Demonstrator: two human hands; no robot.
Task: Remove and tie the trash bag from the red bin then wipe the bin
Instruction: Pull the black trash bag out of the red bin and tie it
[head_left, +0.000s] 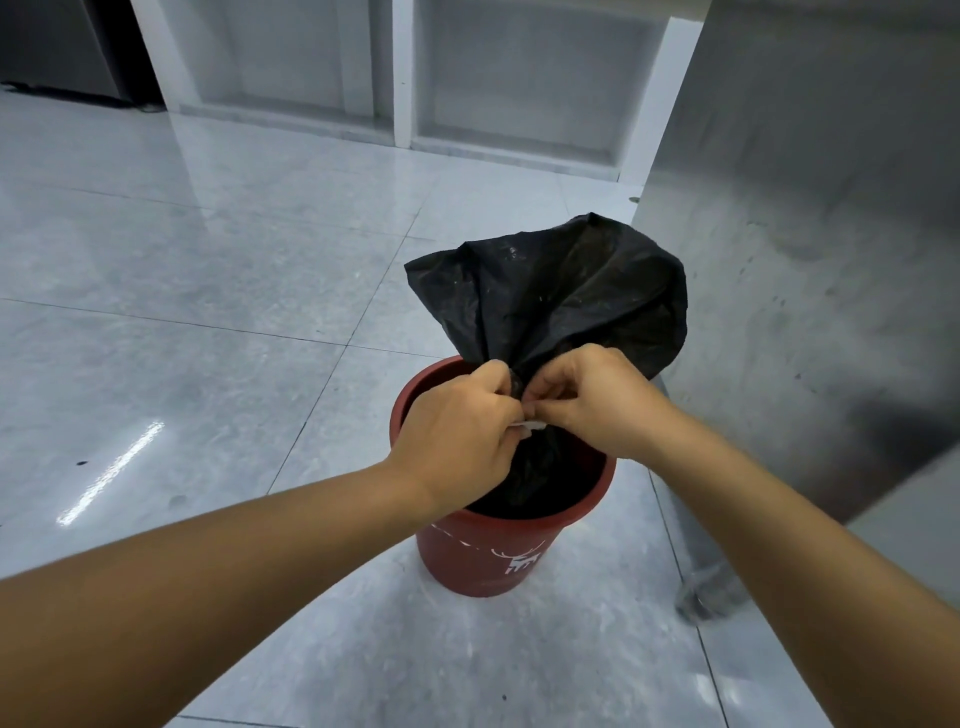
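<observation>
Black trash bag (561, 291) gathered at neck, pinched between left hand (457, 431) and right hand (592, 400); loose top fanned above the knuckles, lower part inside red bin (483, 561). Fingers curled closed on neck. Both forearms extended forward, wrists converging over bin rim.

I can't see how the black bag (550, 291) is gathered between my 2 hands, nor identify the small white scrap (530, 425) there. The bag's lower part hides inside the red bin (478, 561).
</observation>
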